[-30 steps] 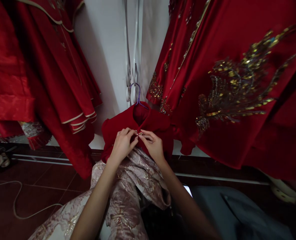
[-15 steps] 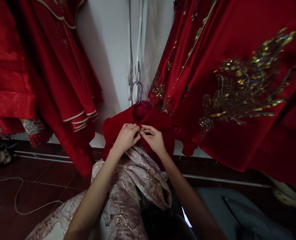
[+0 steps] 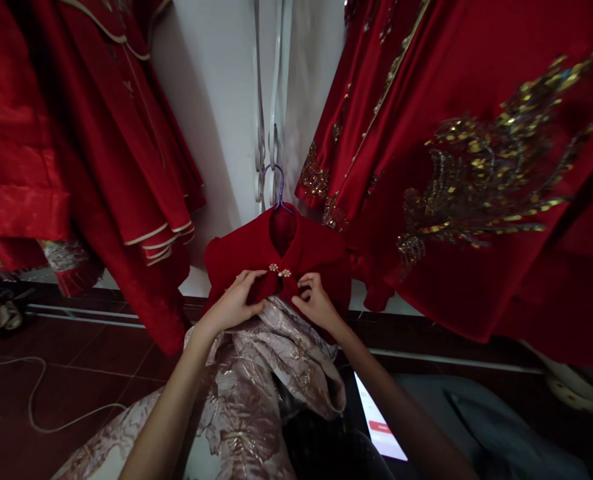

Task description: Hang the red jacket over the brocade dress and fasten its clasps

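Observation:
A short red jacket (image 3: pixel 236 247) hangs on a purple hanger (image 3: pixel 281 187). At its neck, a beaded clasp (image 3: pixel 280 271) with flower-like ends joins the two front edges. My left hand (image 3: pixel 239 299) rests against the left front panel, fingers stretched and thumb apart. On the other panel lies my right hand (image 3: pixel 319 303), its fingers bent and parted from the thumb, touching the fabric beside the opening. Below both hands, a pale pink garment (image 3: pixel 246 387) with a shiny raised pattern drapes down towards me.
Red garments (image 3: pixel 121 147) hang at left, and a red dress (image 3: pixel 466 280) with gold sequin work (image 3: pixel 501 153) hangs at right. White metal bars (image 3: pixel 275 80) run down the wall. A lit screen (image 3: pixel 381 427) shows beside my right forearm. A white cable (image 3: pixel 41 393) lies on the tiled floor.
Both hands have let go of the clasp and moved apart and slightly down onto the jacket's front panels. The clasp is now in full view, fastened. More of the lit screen shows.

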